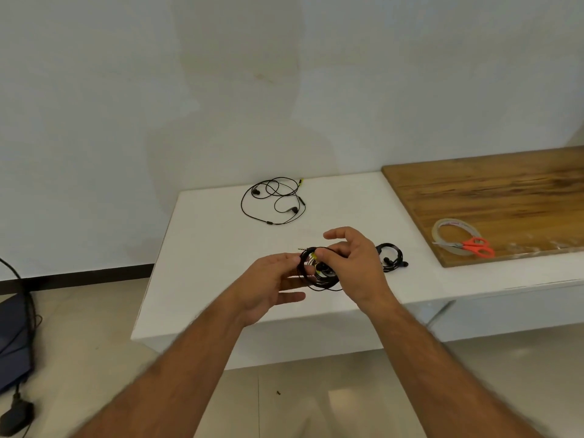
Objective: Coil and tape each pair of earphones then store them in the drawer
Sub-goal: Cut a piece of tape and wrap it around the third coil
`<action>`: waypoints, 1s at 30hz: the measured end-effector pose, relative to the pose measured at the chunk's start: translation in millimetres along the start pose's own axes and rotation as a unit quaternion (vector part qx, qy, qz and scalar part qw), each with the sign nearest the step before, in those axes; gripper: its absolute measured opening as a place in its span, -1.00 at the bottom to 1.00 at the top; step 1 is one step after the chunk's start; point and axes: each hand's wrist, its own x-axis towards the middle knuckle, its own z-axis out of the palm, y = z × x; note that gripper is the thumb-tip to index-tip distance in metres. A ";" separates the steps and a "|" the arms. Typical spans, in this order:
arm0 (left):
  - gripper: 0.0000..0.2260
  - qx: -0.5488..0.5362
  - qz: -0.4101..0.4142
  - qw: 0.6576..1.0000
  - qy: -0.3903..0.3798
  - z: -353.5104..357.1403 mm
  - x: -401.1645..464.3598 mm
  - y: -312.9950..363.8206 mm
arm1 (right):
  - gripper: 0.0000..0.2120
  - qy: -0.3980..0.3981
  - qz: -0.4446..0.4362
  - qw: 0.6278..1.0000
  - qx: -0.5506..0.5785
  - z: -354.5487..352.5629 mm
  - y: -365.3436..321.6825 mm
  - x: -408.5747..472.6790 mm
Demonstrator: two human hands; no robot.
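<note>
My forearms reach in from below, and between my hands sits the coil of earphones I am working on, held just above the near part of the white bench. My left hand pinches the left side of the loops with thumb and forefingers, the lower fingers lying straight. My right hand curls over the right side and nips the wire near a small yellow piece, its forefinger lifted free.

The wire is thin, black and springy, so I judge the loops could fan out the moment either pinch loosens, and the plug poking out at the left could snag a turn. No tape is on this coil that I can see, and fetching some means letting go with one hand.

Just beyond my right hand lies a second coiled pair, small and round. Further right, on the grainy wooden board, a glossy clear tape roll sits under orange-handled scissors. Farthest back, a third pair sprawls loose. I see no drawer.
</note>
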 end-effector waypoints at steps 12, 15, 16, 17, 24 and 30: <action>-0.67 -0.012 0.000 1.000 0.019 11.0 2.3 -4.2 | -0.80 0.017 0.018 0.997 0.076 3.2 -3.8 -2.6; -0.61 0.104 0.042 0.992 0.053 12.9 1.2 -0.4 | -0.80 -0.004 -0.001 0.999 0.033 2.4 -3.3 -3.1; -0.61 0.141 0.064 0.985 0.070 13.6 1.1 1.1 | -0.79 -0.021 -0.007 1.000 0.014 2.2 -3.7 -3.4; -0.62 0.173 0.085 0.978 0.086 13.2 1.0 2.6 | -0.79 -0.043 -0.011 0.999 -0.003 1.8 -4.3 -3.9; -0.76 0.275 0.058 0.959 0.037 -2.9 -0.8 7.9 | -0.78 -0.133 -0.039 0.986 -0.094 -0.4 -4.9 -6.8; -0.85 0.235 0.029 0.972 -0.015 -14.3 -4.2 12.2 | -0.72 -0.141 -0.030 0.986 -0.085 -1.6 -6.9 -6.9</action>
